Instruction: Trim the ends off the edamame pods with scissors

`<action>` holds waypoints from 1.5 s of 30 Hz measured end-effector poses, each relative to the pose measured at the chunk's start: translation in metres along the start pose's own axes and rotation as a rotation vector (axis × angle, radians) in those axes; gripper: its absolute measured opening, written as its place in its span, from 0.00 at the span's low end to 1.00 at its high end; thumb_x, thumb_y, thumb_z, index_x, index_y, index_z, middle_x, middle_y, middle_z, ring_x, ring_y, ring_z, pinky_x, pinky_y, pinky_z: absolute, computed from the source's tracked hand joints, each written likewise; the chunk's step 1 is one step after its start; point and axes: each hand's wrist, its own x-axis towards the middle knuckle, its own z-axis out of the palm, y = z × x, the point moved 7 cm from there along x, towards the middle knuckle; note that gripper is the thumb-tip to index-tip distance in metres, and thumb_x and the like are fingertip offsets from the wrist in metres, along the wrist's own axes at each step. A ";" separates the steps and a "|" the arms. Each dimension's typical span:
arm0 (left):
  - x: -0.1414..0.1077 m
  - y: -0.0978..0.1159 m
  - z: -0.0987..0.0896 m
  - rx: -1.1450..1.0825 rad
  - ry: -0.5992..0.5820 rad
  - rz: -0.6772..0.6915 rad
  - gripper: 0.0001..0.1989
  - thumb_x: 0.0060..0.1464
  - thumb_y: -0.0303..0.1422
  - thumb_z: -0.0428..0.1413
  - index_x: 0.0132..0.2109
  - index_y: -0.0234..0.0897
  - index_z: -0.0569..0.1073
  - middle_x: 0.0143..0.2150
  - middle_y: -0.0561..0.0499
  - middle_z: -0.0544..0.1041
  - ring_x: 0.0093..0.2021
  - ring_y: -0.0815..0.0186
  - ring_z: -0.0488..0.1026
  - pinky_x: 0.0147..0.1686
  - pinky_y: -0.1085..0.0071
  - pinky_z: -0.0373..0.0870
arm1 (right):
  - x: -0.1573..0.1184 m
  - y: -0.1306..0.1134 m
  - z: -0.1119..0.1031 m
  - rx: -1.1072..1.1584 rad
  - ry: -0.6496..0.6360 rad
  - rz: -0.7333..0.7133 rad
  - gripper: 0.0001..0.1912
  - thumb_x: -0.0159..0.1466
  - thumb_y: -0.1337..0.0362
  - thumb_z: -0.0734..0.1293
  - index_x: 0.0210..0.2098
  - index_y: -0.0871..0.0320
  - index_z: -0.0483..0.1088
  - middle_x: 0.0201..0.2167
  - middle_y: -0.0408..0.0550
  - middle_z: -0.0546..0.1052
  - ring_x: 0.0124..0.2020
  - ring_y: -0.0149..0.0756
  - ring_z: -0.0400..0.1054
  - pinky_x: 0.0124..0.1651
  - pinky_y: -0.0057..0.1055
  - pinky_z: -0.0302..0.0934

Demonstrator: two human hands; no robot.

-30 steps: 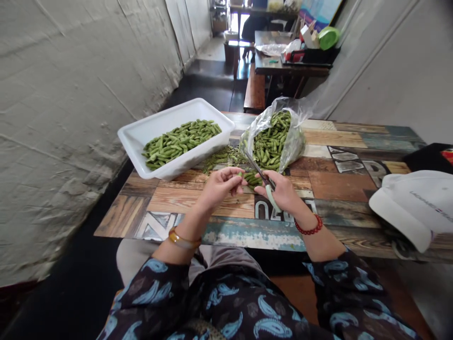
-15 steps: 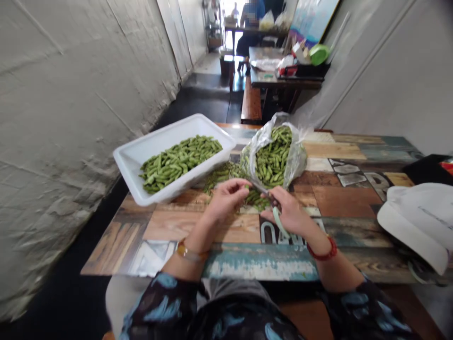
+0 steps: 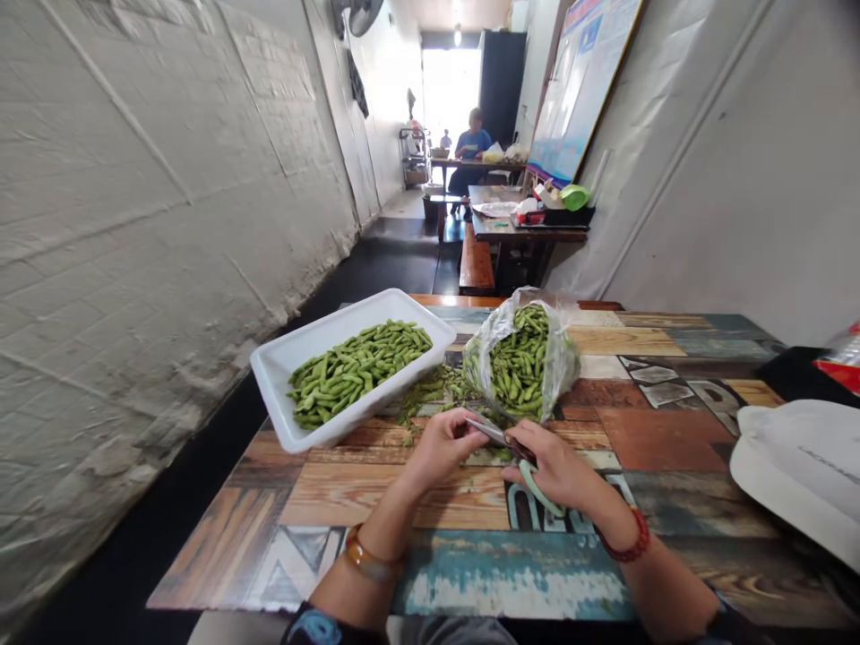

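My right hand (image 3: 552,461) is closed round scissors (image 3: 530,479) with pale green handles, their blades pointing left at my other hand's fingertips. Fingers pinched together, my left hand (image 3: 443,445) holds something too small to make out beside the blade tips. Just beyond my hands, a clear plastic bag (image 3: 559,358) lies open, full of green pods (image 3: 520,358). To the left stands a white tray (image 3: 272,381) with many pods (image 3: 359,367) in it. Loose pods and stem scraps (image 3: 436,387) are strewn between tray and bag.
The patchwork wooden table (image 3: 376,493) carries a white cap (image 3: 799,466) and a black item at the right. Farther back are a bench (image 3: 477,260), a second table (image 3: 501,230) with clutter, and a seated person (image 3: 474,141) in blue. A wall runs along the left.
The view has tilted up, so the table and hands appear lower and more of the far room shows. My hands stay close together, with the scissor blades now lying nearer my left fingertips.
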 end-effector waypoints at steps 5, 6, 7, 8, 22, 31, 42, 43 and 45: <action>-0.004 -0.003 -0.003 -0.056 0.024 -0.020 0.11 0.46 0.37 0.66 0.32 0.31 0.78 0.25 0.53 0.72 0.26 0.71 0.64 0.26 0.76 0.60 | -0.003 0.001 -0.001 -0.008 0.012 -0.059 0.13 0.62 0.62 0.72 0.45 0.58 0.71 0.37 0.47 0.71 0.35 0.38 0.68 0.39 0.34 0.64; -0.004 -0.004 -0.004 -0.079 0.023 -0.031 0.12 0.45 0.37 0.66 0.33 0.32 0.78 0.25 0.53 0.72 0.25 0.72 0.65 0.26 0.75 0.60 | -0.004 0.003 -0.002 -0.005 0.021 -0.056 0.15 0.62 0.61 0.73 0.47 0.57 0.71 0.38 0.47 0.71 0.36 0.38 0.67 0.39 0.35 0.64; -0.004 -0.005 -0.005 -0.103 0.034 -0.044 0.13 0.46 0.38 0.66 0.34 0.32 0.78 0.25 0.54 0.72 0.24 0.73 0.64 0.25 0.76 0.60 | -0.004 0.006 -0.005 0.004 0.052 -0.045 0.17 0.62 0.60 0.73 0.49 0.57 0.70 0.39 0.48 0.71 0.35 0.37 0.67 0.40 0.35 0.65; -0.004 -0.005 -0.005 -0.124 0.036 -0.057 0.13 0.47 0.38 0.66 0.35 0.32 0.78 0.25 0.54 0.71 0.23 0.73 0.63 0.24 0.76 0.59 | -0.004 0.009 -0.008 0.012 0.085 -0.030 0.19 0.62 0.59 0.73 0.50 0.57 0.70 0.39 0.48 0.71 0.35 0.37 0.67 0.40 0.36 0.65; -0.004 -0.009 0.003 -0.303 0.026 -0.128 0.17 0.44 0.36 0.69 0.35 0.34 0.70 0.23 0.56 0.73 0.20 0.74 0.69 0.22 0.77 0.67 | -0.004 -0.003 -0.003 0.007 0.006 -0.052 0.20 0.61 0.61 0.74 0.50 0.56 0.70 0.41 0.47 0.72 0.33 0.34 0.67 0.38 0.33 0.65; -0.006 -0.009 0.001 -0.268 0.071 -0.127 0.16 0.44 0.35 0.68 0.38 0.33 0.72 0.25 0.57 0.74 0.21 0.74 0.70 0.24 0.76 0.68 | -0.005 -0.002 -0.006 -0.023 0.064 -0.052 0.19 0.61 0.60 0.74 0.49 0.56 0.70 0.41 0.47 0.71 0.34 0.35 0.67 0.39 0.33 0.64; -0.006 -0.013 0.003 -0.302 0.047 -0.106 0.19 0.43 0.36 0.70 0.35 0.34 0.68 0.25 0.57 0.74 0.21 0.74 0.70 0.23 0.76 0.69 | -0.004 -0.005 -0.001 -0.032 0.006 -0.058 0.17 0.61 0.60 0.74 0.46 0.57 0.70 0.38 0.45 0.69 0.33 0.35 0.65 0.37 0.33 0.63; -0.006 -0.013 0.004 -0.304 0.036 -0.106 0.19 0.44 0.36 0.69 0.35 0.34 0.68 0.25 0.57 0.74 0.21 0.74 0.70 0.24 0.76 0.69 | -0.004 -0.006 -0.001 -0.037 0.006 -0.060 0.16 0.61 0.60 0.74 0.46 0.57 0.70 0.38 0.45 0.69 0.33 0.34 0.65 0.38 0.33 0.63; -0.006 -0.013 0.004 -0.309 0.032 -0.106 0.18 0.44 0.35 0.69 0.35 0.33 0.69 0.25 0.56 0.74 0.21 0.74 0.70 0.24 0.76 0.69 | -0.004 -0.005 -0.001 -0.040 0.006 -0.063 0.16 0.61 0.60 0.74 0.46 0.57 0.70 0.38 0.46 0.70 0.33 0.34 0.65 0.38 0.33 0.63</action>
